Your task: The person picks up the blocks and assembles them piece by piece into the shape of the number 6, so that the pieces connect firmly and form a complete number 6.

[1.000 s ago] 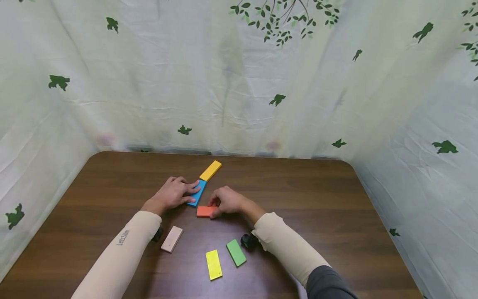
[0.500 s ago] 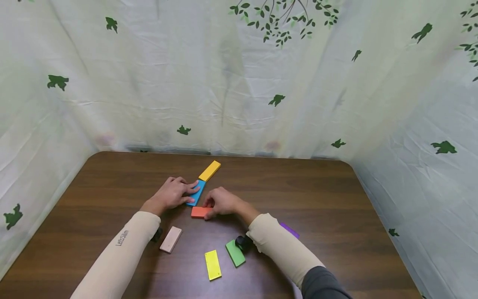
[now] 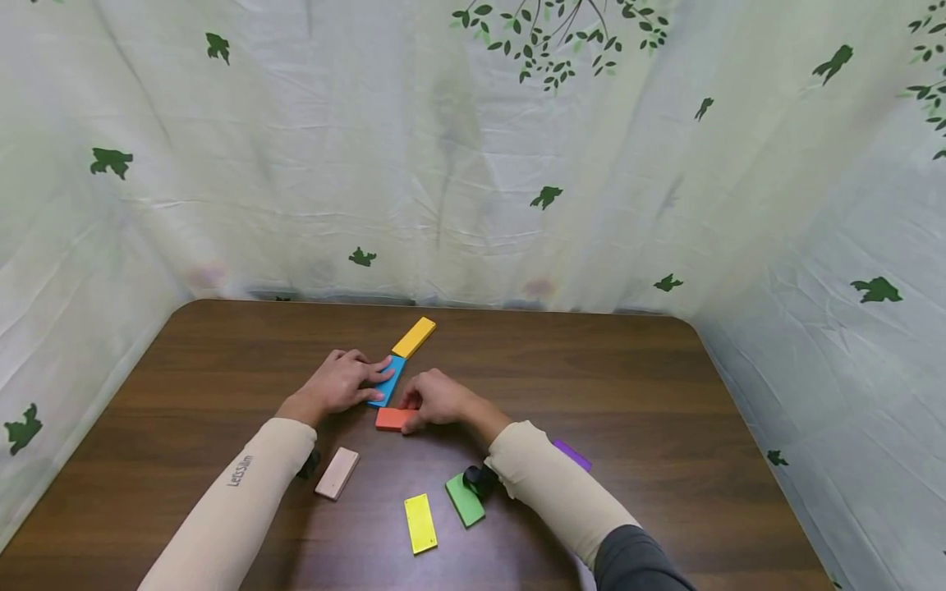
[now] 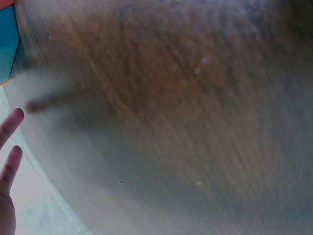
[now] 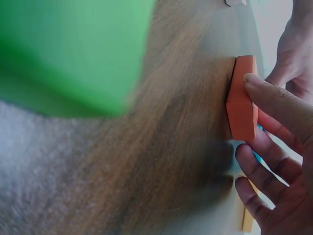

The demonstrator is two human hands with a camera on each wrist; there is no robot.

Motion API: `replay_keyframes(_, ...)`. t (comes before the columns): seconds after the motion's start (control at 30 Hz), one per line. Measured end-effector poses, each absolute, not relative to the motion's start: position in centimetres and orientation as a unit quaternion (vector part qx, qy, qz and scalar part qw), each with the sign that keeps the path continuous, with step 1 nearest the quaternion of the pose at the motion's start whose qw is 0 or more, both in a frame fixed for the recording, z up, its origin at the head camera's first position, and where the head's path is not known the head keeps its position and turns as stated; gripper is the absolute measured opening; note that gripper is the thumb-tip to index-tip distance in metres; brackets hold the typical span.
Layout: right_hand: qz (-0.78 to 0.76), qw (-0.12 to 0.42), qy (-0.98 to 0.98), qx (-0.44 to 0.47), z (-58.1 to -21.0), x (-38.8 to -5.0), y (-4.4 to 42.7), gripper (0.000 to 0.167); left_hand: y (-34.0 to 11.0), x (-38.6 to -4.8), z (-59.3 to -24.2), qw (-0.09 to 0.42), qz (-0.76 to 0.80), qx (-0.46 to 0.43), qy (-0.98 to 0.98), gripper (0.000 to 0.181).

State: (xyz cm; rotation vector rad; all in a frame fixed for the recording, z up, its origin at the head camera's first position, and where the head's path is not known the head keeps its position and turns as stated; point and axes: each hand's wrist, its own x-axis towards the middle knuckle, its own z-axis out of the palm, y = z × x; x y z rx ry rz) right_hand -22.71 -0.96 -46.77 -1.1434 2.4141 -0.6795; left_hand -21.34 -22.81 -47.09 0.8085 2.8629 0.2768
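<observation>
My left hand (image 3: 346,384) rests its thumb and a finger on the blue block (image 3: 388,382), which lies flat and slanted. The orange-yellow block (image 3: 415,337) meets the blue one's far end. With thumb and fingers my right hand (image 3: 441,399) pinches the red block (image 3: 392,419), lying crosswise at the blue block's near end. In the right wrist view the thumb of the right hand (image 5: 279,147) presses one side of the red block (image 5: 241,100). Two fingers of the left hand (image 4: 10,132) show in the left wrist view, below the blue block (image 4: 8,41).
Nearer on the brown table (image 3: 636,394) lie a pale pink block (image 3: 337,474), a yellow block (image 3: 420,524) and a green block (image 3: 466,500), the last beneath the right wrist's camera. A purple block (image 3: 572,454) is partly hidden behind the right sleeve. A patterned curtain (image 3: 296,164) surrounds the table.
My right hand has slid the red block a little to the left, under the blue block's near end. The purple block has come into view beside the right sleeve. My left hand stays in place.
</observation>
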Motion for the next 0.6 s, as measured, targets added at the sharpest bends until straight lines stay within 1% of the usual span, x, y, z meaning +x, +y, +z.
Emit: replay_keyframes(0.6,-0.235,0.205,0.865,-0.393,-46.81,-22.72,-1.21,0.024,-22.79,-21.24,-46.91,0.072,0.099,0.273,0.954,0.060)
